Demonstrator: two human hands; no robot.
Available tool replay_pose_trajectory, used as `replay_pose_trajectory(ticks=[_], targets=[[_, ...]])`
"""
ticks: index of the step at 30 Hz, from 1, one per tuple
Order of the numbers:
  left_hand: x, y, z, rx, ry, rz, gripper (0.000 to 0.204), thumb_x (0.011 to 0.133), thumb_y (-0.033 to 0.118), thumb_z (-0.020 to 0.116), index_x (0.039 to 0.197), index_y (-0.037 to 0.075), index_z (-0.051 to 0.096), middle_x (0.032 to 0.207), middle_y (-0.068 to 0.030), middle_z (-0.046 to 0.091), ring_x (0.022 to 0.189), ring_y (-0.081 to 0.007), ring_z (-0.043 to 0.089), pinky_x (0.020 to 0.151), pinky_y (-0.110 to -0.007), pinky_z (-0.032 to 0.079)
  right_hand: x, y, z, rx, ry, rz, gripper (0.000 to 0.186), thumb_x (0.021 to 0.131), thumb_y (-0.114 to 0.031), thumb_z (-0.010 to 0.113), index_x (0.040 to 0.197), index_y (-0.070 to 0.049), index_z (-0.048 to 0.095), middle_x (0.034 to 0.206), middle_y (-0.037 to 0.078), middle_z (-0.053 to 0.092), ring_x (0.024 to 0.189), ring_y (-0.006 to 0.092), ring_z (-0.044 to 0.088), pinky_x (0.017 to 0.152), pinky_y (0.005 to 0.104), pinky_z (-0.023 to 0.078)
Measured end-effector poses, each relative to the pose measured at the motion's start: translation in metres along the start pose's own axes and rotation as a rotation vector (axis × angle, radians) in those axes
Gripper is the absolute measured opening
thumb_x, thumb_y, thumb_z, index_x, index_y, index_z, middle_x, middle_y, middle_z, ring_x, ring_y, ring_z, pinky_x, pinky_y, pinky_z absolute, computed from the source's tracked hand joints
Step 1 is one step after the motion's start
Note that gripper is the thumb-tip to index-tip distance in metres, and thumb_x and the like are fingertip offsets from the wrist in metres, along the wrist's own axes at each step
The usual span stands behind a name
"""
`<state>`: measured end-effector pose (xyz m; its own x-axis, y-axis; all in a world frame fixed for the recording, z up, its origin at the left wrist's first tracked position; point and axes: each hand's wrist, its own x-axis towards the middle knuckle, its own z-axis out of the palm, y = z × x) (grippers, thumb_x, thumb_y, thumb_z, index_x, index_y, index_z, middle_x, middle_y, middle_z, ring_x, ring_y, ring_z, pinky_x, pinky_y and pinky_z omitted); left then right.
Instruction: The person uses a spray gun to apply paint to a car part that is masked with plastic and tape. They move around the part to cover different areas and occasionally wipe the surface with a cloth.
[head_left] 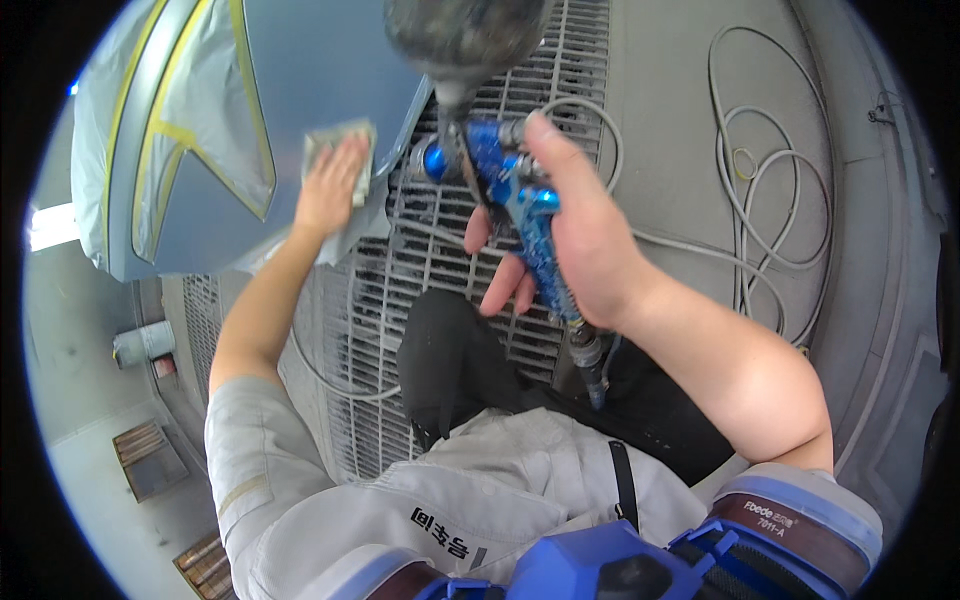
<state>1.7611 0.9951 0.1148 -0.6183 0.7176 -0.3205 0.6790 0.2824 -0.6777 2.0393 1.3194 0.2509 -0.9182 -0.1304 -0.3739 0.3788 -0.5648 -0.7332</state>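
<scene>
Blue metal spray gun (540, 245) in right hand (590, 235); left hand (335, 178) holds pale cloth (318, 143) near grey-blue panel's (320, 65) edge; black shirt lettering (460, 548).

Pale grey short-sleeved shirt (350, 530) with dark lettering (443, 536), black trousers (450, 360), and blue mask (575, 565) with round, maroon-banded filters (800, 525).

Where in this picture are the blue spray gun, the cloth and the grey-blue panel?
Blue spray gun (537, 243): head view, on its handle.
Cloth (322, 137): head view, on its upper edge, above the fingers.
Grey-blue panel (322, 62): head view, on its bare surface.
</scene>
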Motion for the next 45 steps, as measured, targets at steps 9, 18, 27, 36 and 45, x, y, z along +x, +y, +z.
replay_pose_trajectory(ticks=[9,18,27,36,45], targets=[[0.155,-0.053,-0.115,-0.112,0.451,-0.363,0.072,0.094,0.020,0.050,0.162,-0.001,0.038,0.170,-0.0146,0.039,0.142,-0.0280,0.054,0.125,-0.044,0.034,0.014,-0.001,-0.004,-0.008,0.073,-0.060,0.082,0.102,-0.077,0.032,0.138,-0.007,0.058,0.098,0.015,0.069,0.059,0.0285,0.072,0.046,0.0306,0.052],[0.115,0.048,-0.048,0.350,-0.086,0.052,0.077,0.103,0.037,0.034,0.169,0.000,0.019,0.180,-0.0106,0.013,0.166,-0.0241,0.013,0.135,-0.042,0.003,-0.003,-0.018,-0.022,0.101,0.224,-0.198,0.081,0.103,-0.075,0.028,0.131,-0.006,0.061,0.097,0.014,0.069,0.057,0.0288,0.071,0.046,0.0304,0.051],[0.181,-0.069,-0.140,0.254,0.472,-0.473,0.074,0.098,0.024,0.046,0.167,0.003,0.029,0.173,-0.0108,0.035,0.159,-0.0240,0.032,0.129,-0.043,0.023,0.000,-0.017,-0.026,0.123,0.210,-0.240,0.086,0.101,-0.079,0.025,0.127,-0.005,0.061,0.098,0.015,0.069,0.056,0.0276,0.071,0.044,0.0296,0.051],[0.149,0.048,-0.043,0.403,0.005,-0.032,0.077,0.105,0.036,0.038,0.170,0.001,0.015,0.180,-0.0113,0.008,0.165,-0.0253,0.015,0.134,-0.042,0.011,-0.012,-0.018,-0.031,0.130,0.219,-0.203,0.079,0.104,-0.072,0.026,0.130,-0.005,0.060,0.097,0.015,0.070,0.055,0.0276,0.070,0.045,0.0295,0.051],[0.064,-0.057,-0.097,0.050,0.362,-0.234,0.081,0.094,0.027,0.056,0.170,0.013,0.029,0.177,-0.0026,0.026,0.159,-0.0238,0.032,0.128,-0.042,0.028,-0.012,-0.013,-0.028,0.109,0.161,-0.136,0.082,0.104,-0.073,0.026,0.136,-0.005,0.059,0.096,0.014,0.069,0.055,0.0270,0.070,0.045,0.0296,0.053]])
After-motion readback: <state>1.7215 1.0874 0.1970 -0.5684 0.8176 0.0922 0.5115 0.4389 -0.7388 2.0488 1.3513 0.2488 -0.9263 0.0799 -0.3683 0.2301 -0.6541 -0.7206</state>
